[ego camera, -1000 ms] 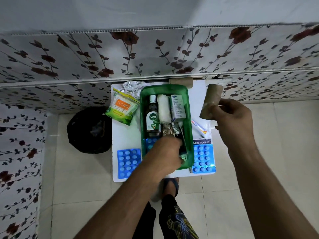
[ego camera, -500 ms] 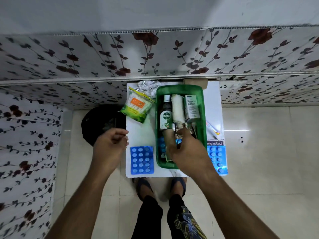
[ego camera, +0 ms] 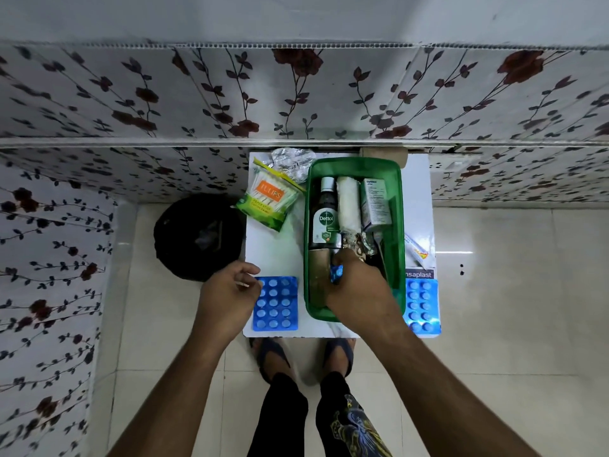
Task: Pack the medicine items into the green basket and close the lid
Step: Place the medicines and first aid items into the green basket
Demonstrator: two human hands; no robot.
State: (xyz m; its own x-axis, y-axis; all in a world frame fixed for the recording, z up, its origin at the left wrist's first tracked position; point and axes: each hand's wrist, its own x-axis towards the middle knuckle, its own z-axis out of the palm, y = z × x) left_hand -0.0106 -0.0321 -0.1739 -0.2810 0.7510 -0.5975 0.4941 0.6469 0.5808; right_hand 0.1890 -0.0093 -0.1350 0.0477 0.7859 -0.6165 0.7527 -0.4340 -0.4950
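The basket [ego camera: 355, 166] sits open on the counter [ego camera: 283, 255], part-filled: my right hand [ego camera: 359, 288] is inside, whether grasping I cannot tell. My left hand [ego camera: 227, 296], loosely curled and empty, hovers by a blister pack [ego camera: 276, 303]. Swabs [ego camera: 268, 199], foil strips [ego camera: 291, 163] and plasters [ego camera: 420, 275] remain outside; no lid visible.

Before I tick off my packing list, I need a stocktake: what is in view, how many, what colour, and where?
Green basket: one, green, centre of the white table.
Dettol bottle: one, dark, in basket, left.
Gauze roll: one, white, in basket, middle.
Medicine box: one, white, in basket, right.
Brown roll: one, brown, in basket, near end.
Blue blister packs: one left of basket, one right.
Cotton-bud packet: one, green-orange, table's far left.
Foil strips: silver, far edge.
Tube: one, white, right of basket.
Bin: one, black, floor.
Left hand: over left blister pack.
Right hand: inside basket.
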